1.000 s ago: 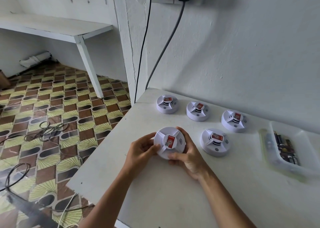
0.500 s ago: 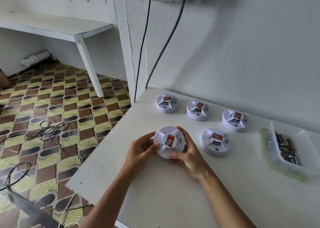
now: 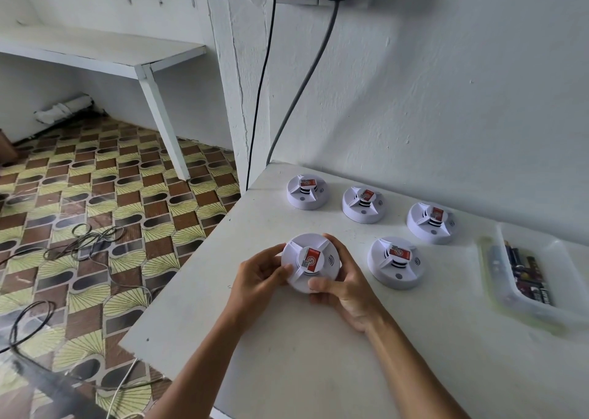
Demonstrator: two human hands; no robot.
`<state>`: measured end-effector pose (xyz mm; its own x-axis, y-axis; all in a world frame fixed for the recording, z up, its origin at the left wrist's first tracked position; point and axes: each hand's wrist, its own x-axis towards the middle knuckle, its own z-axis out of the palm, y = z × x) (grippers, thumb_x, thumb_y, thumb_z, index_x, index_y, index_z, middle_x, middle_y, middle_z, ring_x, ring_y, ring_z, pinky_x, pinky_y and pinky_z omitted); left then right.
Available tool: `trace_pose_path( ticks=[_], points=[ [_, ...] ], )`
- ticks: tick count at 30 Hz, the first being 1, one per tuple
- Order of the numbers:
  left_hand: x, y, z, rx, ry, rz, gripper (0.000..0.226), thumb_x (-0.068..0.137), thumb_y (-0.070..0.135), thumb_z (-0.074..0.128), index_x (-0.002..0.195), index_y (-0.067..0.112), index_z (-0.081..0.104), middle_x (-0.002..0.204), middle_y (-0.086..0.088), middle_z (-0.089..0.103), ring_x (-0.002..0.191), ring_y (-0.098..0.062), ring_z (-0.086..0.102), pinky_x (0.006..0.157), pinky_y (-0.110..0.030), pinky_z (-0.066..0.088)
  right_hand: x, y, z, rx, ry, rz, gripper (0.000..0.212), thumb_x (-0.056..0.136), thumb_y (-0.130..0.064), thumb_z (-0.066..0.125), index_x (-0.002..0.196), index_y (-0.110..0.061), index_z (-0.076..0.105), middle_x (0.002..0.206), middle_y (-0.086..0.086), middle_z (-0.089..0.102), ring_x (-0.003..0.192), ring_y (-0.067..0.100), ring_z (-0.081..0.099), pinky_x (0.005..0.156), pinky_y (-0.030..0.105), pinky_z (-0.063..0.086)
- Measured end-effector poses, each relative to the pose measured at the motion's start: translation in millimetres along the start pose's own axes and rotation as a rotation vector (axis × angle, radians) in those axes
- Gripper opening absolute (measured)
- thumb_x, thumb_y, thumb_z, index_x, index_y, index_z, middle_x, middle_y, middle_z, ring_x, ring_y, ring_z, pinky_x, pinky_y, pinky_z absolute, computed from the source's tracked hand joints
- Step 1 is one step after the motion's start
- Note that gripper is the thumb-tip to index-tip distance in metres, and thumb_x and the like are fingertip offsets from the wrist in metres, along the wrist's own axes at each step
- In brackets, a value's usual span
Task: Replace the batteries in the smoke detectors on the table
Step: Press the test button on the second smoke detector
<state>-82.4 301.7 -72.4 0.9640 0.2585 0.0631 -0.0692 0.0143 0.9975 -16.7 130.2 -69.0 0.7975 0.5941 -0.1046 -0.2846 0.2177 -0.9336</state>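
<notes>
Both hands grip a round white plastic smoke detector (image 3: 310, 262) at centre frame, just above the white surface (image 3: 318, 355): left hand (image 3: 259, 278) fingers curled round its left edge, right hand (image 3: 345, 286) fingers round its right. Four more detectors sit beyond.

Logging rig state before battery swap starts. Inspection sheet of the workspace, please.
Surface: white table, scuffed, pushed against the wall.
Job's things: held smoke detector, closed; four other smoke detectors resting on the table; clear tray with batteries at the right.
Clutter: nothing seen.
Grippers: left hand and right hand both grip the held detector.
Cables: two wall cables drop from plugs behind the table; loose floor cables.
Surroundings: patterned floor, white shelf.
</notes>
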Motion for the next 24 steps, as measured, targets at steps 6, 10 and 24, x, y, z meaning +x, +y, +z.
trace_pose_path(
  ticks=[6, 10, 24],
  points=[
    [0, 1, 0, -0.006, 0.001, 0.003, 0.041, 0.085, 0.018, 0.065, 0.125, 0.009, 0.062, 0.106, -0.009, 0.074, 0.103, -0.028, 0.069, 0.088, -0.040, 0.057, 0, -1, 1, 0.028, 0.007, 0.017, 0.077, 0.063, 0.003, 0.073, 0.128, -0.031, 0.049, 0.110, -0.001, 0.065, 0.091, 0.017, 0.064, 0.060, 0.032, 0.050],
    [-1, 0, 0, -0.016, 0.000, 0.003, 0.041, 0.085, 0.017, 0.065, 0.125, 0.008, 0.061, 0.107, -0.010, 0.074, 0.103, -0.028, 0.069, 0.088, -0.039, 0.057, 0, -3, 3, 0.077, 0.030, 0.041, 0.083, 0.055, -0.017, 0.084, 0.129, -0.032, 0.049, 0.112, 0.001, 0.066, 0.088, 0.018, 0.064, 0.060, 0.033, 0.051],
    [0, 1, 0, -0.024, -0.004, 0.009, 0.043, 0.084, 0.019, 0.066, 0.125, 0.007, 0.062, 0.104, -0.010, 0.075, 0.101, -0.024, 0.070, 0.083, -0.029, 0.056, -5, -18, 9, 0.426, 0.044, 0.199, 0.066, 0.089, -0.068, 0.020, 0.131, -0.028, 0.052, 0.124, 0.012, 0.065, 0.097, 0.034, 0.064, 0.060, 0.034, 0.052]
  ],
)
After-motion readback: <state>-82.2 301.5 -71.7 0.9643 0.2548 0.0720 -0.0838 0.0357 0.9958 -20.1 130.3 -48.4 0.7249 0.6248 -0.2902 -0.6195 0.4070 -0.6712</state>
